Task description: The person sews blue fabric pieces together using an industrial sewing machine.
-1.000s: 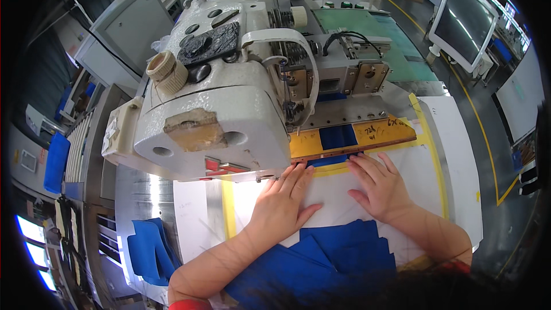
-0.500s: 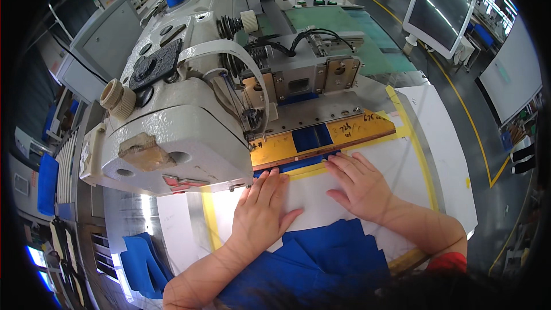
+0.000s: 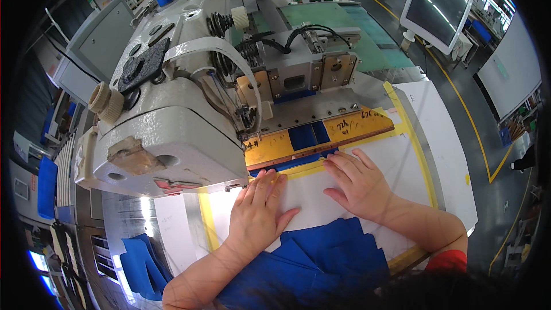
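Note:
My left hand (image 3: pixel 255 209) lies flat on the white work board (image 3: pixel 301 195), its fingertips at the edge of a blue fabric piece (image 3: pixel 304 162). To its right, my right hand (image 3: pixel 357 186) rests with fingers spread, fingertips on the same blue strip. Most of that fabric is hidden under a yellow clamp plate (image 3: pixel 350 129) with handwritten marks; some blue shows through the plate's window. The plate sits beneath the metal clamp of a large white sewing machine (image 3: pixel 166 149). Nearer me, a stack of blue fabric pieces (image 3: pixel 321 258) lies on the board.
More blue pieces (image 3: pixel 143 267) lie at the lower left, beside the board. Yellow tape (image 3: pixel 422 163) borders the board's right side. A monitor (image 3: pixel 439 6) stands at the far right. The machine head overhangs close to my left fingers.
Both hands keep nearly the same place on the board. The view has shifted slightly, so the machine appears a little further left.

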A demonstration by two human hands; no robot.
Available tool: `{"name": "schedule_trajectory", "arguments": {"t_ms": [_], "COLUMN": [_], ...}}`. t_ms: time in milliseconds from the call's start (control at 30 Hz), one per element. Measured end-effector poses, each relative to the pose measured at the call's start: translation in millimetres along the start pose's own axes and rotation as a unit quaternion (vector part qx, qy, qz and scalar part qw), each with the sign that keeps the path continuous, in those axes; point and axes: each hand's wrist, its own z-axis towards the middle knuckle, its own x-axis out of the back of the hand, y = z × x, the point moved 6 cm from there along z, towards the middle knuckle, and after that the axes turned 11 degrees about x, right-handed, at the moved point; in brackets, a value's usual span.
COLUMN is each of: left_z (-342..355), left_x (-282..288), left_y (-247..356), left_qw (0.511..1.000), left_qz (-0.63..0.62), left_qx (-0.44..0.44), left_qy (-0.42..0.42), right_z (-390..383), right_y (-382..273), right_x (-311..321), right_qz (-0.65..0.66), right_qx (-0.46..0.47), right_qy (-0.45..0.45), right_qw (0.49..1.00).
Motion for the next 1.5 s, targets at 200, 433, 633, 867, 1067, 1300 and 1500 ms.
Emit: {"name": "schedule_trajectory", "arguments": {"t_ms": [200, 433, 633, 867, 1067, 1300, 1500], "left_z": [-3.4, -12.1, -10.9, -11.5, -11.9, -8.6, -5.3], "left_x": [-0.5, 7.3, 1.3, 1.5, 2.7, 4.4, 4.6], "left_y": [1.8, -3.3, -4.2, -3.8, -4.2, -2.6, -2.5], "left_qw": [0.999, 0.994, 0.996, 0.998, 0.998, 0.998, 0.998], "left_qz": [0.041, 0.102, 0.075, 0.057, 0.057, 0.058, 0.060], "left_qx": [-0.014, 0.033, 0.025, 0.018, 0.025, 0.004, -0.005], "left_qy": [0.016, 0.026, 0.035, 0.027, 0.027, 0.031, 0.012], "right_z": [-0.6, 2.2, 2.5, 4.9, 8.3, 7.3, 6.0], "right_y": [-0.4, -1.3, 1.0, 1.9, -2.5, 1.3, 0.7], "right_x": [-0.3, 1.2, -4.3, 0.3, 5.5, 2.1, 2.9], "right_qz": [0.003, 0.007, 0.022, 0.039, 0.014, 0.040, 0.040], "right_qx": [0.002, 0.004, 0.012, 0.008, 0.002, 0.002, 0.000], "right_qy": [0.011, 0.010, 0.014, 0.026, -0.009, 0.002, 0.026], "right_qw": [1.000, 1.000, 1.000, 0.999, 1.000, 0.999, 0.999]}}
